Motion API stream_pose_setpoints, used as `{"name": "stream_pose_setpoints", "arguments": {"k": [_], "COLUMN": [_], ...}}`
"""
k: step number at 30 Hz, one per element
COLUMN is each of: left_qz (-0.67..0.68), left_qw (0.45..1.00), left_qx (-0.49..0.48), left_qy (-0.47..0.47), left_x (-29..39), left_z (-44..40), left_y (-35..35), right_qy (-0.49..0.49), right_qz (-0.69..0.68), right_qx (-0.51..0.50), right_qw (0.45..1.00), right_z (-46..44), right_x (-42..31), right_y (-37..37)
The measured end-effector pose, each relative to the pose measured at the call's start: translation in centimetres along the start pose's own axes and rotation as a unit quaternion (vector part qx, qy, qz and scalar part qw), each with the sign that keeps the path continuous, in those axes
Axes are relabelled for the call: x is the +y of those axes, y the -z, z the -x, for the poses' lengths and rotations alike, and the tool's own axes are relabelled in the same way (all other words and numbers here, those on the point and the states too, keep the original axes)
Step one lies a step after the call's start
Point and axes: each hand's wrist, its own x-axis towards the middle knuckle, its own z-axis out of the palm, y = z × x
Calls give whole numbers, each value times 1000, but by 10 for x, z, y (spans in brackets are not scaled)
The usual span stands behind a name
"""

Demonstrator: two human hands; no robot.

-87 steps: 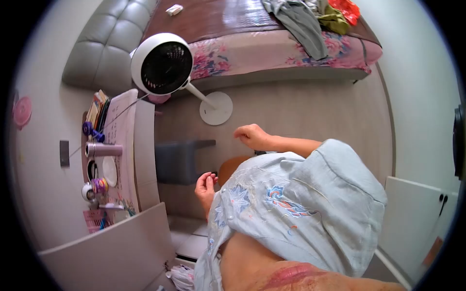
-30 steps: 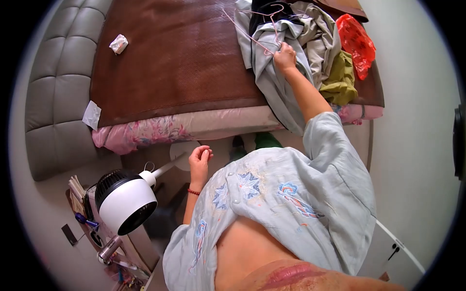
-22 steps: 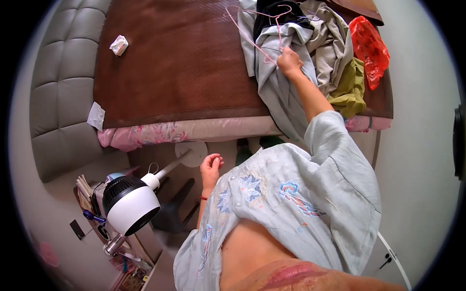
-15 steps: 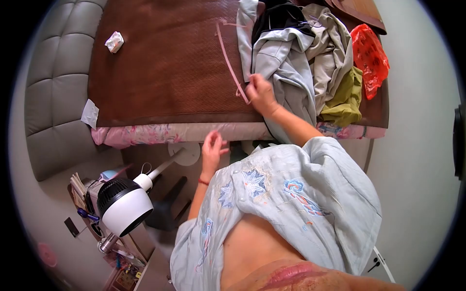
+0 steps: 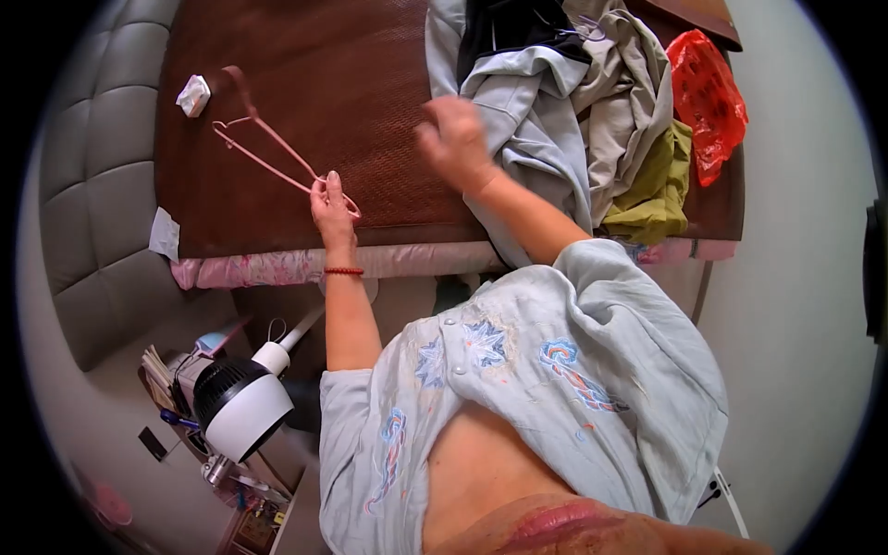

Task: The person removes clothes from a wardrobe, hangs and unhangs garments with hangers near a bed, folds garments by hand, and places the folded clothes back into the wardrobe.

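A pink hanger point(image 5: 273, 148) is gripped near one end by my left hand point(image 5: 333, 213), whose fingers are closed round it over the front part of the brown bed mat point(image 5: 305, 65). My right hand point(image 5: 455, 139) is smeared by motion beside the light grey garment point(image 5: 536, 120); its finger pose is unclear. A black garment point(image 5: 509, 28) lies at the top of that grey one. To the right are beige clothing point(image 5: 620, 83) and an olive-green cloth point(image 5: 657, 190), partly overlapping.
A red plastic bag point(image 5: 708, 106) lies at the bed's right side. A white packet point(image 5: 193, 96) and a white paper point(image 5: 165, 234) are near the grey padded headboard point(image 5: 102, 176). At the lower left, a white and black fan point(image 5: 242, 407) stands by a cluttered desk.
My right hand took the pink hanger from the clothes and moved it left. The hanger is now in my left hand, which has reached forward over the bed, and away from my right hand.
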Motion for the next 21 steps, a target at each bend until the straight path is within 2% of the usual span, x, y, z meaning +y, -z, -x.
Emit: {"name": "stream_pose_setpoints", "arguments": {"k": [1, 2, 3, 4, 5, 6, 7, 8, 9, 10, 12, 13, 14, 16, 18, 21], "left_qz": [-3, -184, -354, -355, -317, -276, -297, -243, -240, -224, -251, -250, -250, -250, -260, -268], "left_qw": [1000, 970, 882, 883, 909, 927, 919, 936, 936, 936, 908, 908, 912, 914, 917, 913], "left_qx": [-3, 103, 195, 191, 103, 15, -19, -76, -70, -148, -181, -181, -202, -223, -229, -231], "left_qy": [-2, -124, -241, -240, -249, -252, -258, -243, -249, -229, -283, -284, -256, -227, -200, -203], "left_x": [-18, -45, -58, -57, -55, -57, -62, -66, -71, -64, -58, -55, -50, -48, -47, -44], "left_z": [-9, -20, -26, -20, -16, -7, -5, -3, -4, 10, 20, 23, 26, 30, 31, 34], "left_y": [7, 14, 12, 6, 2, -7, -17, -25, -29, -45, -54, -54, -55, -53, -50, -48], "right_qy": [-87, -172, -181, -244, -302, -301, -307, -314, -318, -426, -417, -417, -437, -483, -487, -464], "right_qz": [123, 243, 248, 275, 298, 299, 319, 337, 333, 248, 186, 187, 153, 93, -208, -265], "right_qx": [-32, -62, -56, -113, -168, -172, -207, -240, -232, -153, -16, -16, 63, 204, 128, 100], "right_qw": [988, 953, 950, 923, 890, 889, 873, 854, 857, 857, 889, 889, 884, 847, 838, 839], "right_z": [-1, -2, 3, 11, 15, 14, 10, 8, 7, -6, -3, 5, 12, 10, 5, 4], "right_x": [13, 25, 40, 51, 59, 64, 67, 67, 67, 81, 96, 112, 134, 127, 122, 124], "right_y": [15, 28, 36, 40, 38, 38, 35, 32, 34, 36, 34, 30, 26, 29, 49, 50]}}
